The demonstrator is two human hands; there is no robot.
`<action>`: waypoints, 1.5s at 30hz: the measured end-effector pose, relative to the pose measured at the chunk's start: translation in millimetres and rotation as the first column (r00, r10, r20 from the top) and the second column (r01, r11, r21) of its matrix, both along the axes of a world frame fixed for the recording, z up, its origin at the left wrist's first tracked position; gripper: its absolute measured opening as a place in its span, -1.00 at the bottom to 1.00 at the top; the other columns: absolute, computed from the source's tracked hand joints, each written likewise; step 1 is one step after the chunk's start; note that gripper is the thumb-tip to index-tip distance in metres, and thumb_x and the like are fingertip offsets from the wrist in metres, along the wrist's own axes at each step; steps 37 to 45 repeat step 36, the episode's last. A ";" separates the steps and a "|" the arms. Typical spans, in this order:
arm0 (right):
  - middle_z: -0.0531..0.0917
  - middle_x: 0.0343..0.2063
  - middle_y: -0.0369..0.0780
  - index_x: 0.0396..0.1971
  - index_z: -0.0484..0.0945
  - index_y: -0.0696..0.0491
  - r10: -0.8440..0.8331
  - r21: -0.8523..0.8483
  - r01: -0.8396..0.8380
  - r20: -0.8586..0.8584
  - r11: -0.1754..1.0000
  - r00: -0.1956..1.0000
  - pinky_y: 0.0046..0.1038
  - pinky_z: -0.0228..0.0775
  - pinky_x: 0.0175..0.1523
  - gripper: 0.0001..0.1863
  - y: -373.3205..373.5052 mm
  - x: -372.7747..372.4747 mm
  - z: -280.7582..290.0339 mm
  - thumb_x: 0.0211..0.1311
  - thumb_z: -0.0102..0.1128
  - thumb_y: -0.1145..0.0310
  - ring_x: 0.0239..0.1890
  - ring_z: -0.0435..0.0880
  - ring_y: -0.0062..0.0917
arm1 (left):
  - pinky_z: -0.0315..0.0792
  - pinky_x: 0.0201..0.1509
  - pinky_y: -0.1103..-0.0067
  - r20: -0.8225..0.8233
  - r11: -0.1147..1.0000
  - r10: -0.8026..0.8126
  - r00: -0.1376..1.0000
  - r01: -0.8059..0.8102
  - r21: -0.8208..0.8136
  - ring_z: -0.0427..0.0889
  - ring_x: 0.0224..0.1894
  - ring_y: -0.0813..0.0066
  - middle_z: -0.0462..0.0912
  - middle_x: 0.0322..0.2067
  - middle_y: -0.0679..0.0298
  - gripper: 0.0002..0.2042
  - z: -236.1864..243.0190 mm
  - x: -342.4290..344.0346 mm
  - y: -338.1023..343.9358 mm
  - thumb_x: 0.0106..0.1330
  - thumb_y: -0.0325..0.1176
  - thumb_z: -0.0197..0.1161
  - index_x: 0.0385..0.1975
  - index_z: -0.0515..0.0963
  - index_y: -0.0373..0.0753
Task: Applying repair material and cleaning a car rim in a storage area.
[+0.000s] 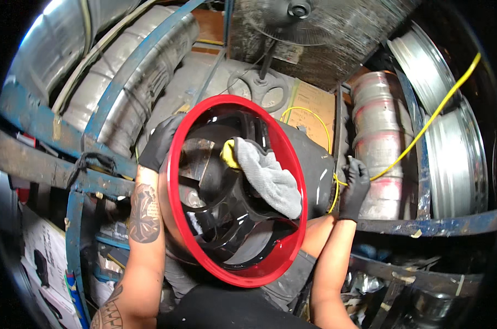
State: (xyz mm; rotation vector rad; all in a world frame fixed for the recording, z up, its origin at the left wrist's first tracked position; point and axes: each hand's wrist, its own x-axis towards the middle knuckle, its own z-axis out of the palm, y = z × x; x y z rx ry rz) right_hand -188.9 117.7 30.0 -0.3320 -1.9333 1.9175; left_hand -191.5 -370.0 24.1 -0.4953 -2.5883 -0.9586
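Observation:
A car wheel (174, 164) with a red lip and glossy black spokes stands tilted in front of me, with no tire on it. My left hand (161, 143), in a black glove, grips the outer left side of the wheel; some of its fingers are hidden behind it. Draped over the spokes and against the right inner wall is a grey cloth (267, 175) with a yellow piece (230, 155) at its upper end. Apart from the wheel, my black-gloved right hand (356, 185) has curled fingers beside a yellow hose (407, 151). Whatever those fingers hold is not distinguishable.
Bare silver wheels (457, 164) stand on the right rack beside a row of greyish wheels (377, 140) with red marks. More metal wheels (138, 66) lie on the blue left rack (108, 118). A pedestal fan (262, 82) stands ahead, with flat cardboard (314, 109) beside its base.

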 end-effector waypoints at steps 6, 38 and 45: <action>0.62 -0.31 -0.31 -0.15 0.57 0.14 0.121 -0.015 -0.121 0.002 0.993 0.993 -0.58 0.44 -0.08 -0.75 9.4 7.3 -15.6 0.35 0.26 0.26 -0.27 0.59 -0.64 | 0.34 0.26 0.53 0.187 0.990 -0.040 0.982 0.014 0.138 0.54 0.10 0.38 0.59 0.04 0.10 -0.65 -12.9 -15.3 6.2 0.43 -0.41 -0.07 0.13 0.47 -0.37; 0.67 -0.16 -0.26 -0.02 0.58 0.18 0.236 0.119 -0.251 0.129 0.961 0.963 -0.58 0.42 0.09 -0.74 -7.9 10.8 -22.6 0.35 0.20 0.43 -0.10 0.60 -0.63 | 0.20 0.40 0.44 0.156 0.973 0.025 0.988 -0.060 0.225 0.45 0.23 0.32 0.48 0.18 -0.02 -0.55 -67.3 -22.3 -32.4 0.52 -0.13 -0.08 0.27 0.38 -0.25; 0.67 -0.16 -0.26 -0.02 0.58 0.18 0.236 0.119 -0.251 0.129 0.961 0.963 -0.58 0.42 0.09 -0.74 -7.9 10.8 -22.6 0.35 0.20 0.43 -0.10 0.60 -0.63 | 0.20 0.40 0.44 0.156 0.973 0.025 0.988 -0.060 0.225 0.45 0.23 0.32 0.48 0.18 -0.02 -0.55 -67.3 -22.3 -32.4 0.52 -0.13 -0.08 0.27 0.38 -0.25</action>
